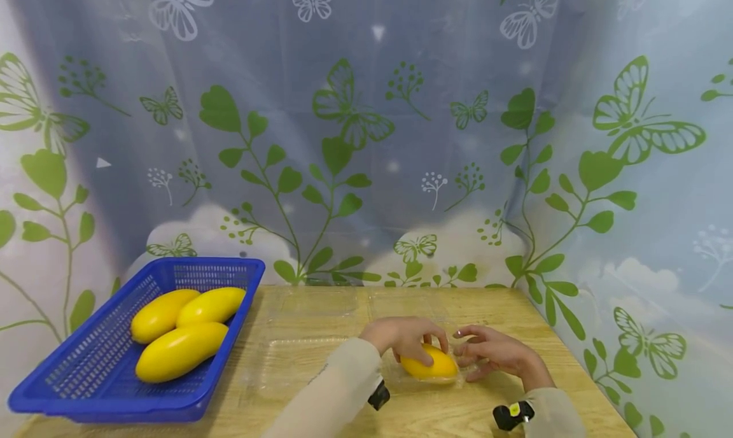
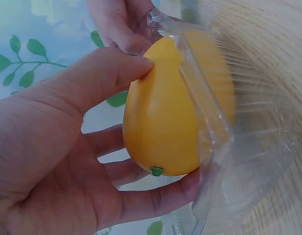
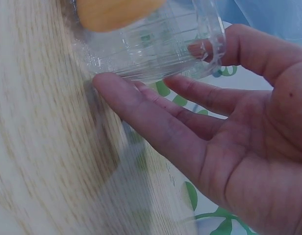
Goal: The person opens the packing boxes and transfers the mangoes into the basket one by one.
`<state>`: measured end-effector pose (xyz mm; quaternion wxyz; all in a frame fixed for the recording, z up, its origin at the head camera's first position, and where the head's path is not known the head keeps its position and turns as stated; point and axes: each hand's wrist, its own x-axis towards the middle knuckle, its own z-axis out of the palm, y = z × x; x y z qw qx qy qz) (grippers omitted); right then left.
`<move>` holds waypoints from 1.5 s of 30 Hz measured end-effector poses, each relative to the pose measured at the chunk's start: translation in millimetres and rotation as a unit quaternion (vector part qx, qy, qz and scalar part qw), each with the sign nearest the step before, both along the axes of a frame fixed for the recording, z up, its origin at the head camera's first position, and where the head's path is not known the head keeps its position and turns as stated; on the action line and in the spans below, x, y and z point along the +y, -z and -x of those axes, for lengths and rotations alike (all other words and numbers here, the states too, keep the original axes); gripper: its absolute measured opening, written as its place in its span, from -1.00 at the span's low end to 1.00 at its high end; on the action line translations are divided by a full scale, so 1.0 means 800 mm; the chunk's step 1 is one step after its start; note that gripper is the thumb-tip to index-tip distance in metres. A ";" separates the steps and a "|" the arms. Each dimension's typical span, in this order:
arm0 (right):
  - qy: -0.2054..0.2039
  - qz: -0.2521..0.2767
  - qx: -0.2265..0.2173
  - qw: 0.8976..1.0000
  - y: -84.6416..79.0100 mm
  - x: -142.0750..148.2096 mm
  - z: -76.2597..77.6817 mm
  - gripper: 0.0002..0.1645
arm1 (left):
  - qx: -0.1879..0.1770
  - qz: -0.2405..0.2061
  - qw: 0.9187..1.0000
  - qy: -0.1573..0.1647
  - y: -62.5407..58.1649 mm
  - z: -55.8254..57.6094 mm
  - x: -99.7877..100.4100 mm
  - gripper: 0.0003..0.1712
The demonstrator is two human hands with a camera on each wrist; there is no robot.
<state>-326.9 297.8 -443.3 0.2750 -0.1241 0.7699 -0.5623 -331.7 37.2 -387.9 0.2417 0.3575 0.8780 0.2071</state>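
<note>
My left hand [image 1: 403,337] holds a smooth yellow mango [image 1: 438,365] from above, thumb on one side and fingers on the other. In the left wrist view a small green stem nub [image 2: 157,171] shows on the mango's near end. Part of the mango lies inside a clear plastic container [image 2: 254,161], behind its rim. At the container's right end, my right hand [image 1: 498,351] pinches the rim, its thumb [image 3: 202,50] at the inner side and fingers along the outside and underneath.
On the left stands a blue basket [image 1: 137,407] with three yellow mangoes [image 1: 182,352] in it. More clear containers [image 1: 309,361] lie on the wooden table [image 1: 475,412] left of and behind my hands. A patterned curtain [image 1: 366,170] hangs behind the table.
</note>
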 end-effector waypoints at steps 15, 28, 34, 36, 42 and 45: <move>0.005 -0.007 -0.002 1.000 0.003 -0.002 0.000 -0.28 | 0.018 -0.010 1.000 0.010 -0.006 0.000 -0.014 -0.75; 0.007 -0.003 -0.004 1.000 0.002 -0.004 0.000 -0.25 | 0.017 -0.015 1.000 -0.001 -0.014 -0.001 -0.027 -0.77; 0.010 -0.006 -0.002 1.000 0.003 -0.004 0.001 -0.24 | 0.018 -0.015 1.000 -0.003 -0.019 -0.002 -0.031 -0.78; 0.010 -0.007 -0.002 1.000 0.003 -0.004 0.002 -0.24 | 0.014 -0.017 1.000 -0.002 -0.021 -0.003 -0.032 -0.78; 0.012 -0.009 -0.003 1.000 0.003 -0.003 0.001 -0.23 | 0.021 -0.019 1.000 -0.001 -0.028 -0.004 -0.037 -0.76; 0.014 -0.011 -0.004 1.000 0.003 -0.002 0.001 -0.22 | 0.027 -0.020 0.999 -0.005 -0.030 -0.005 -0.040 -0.75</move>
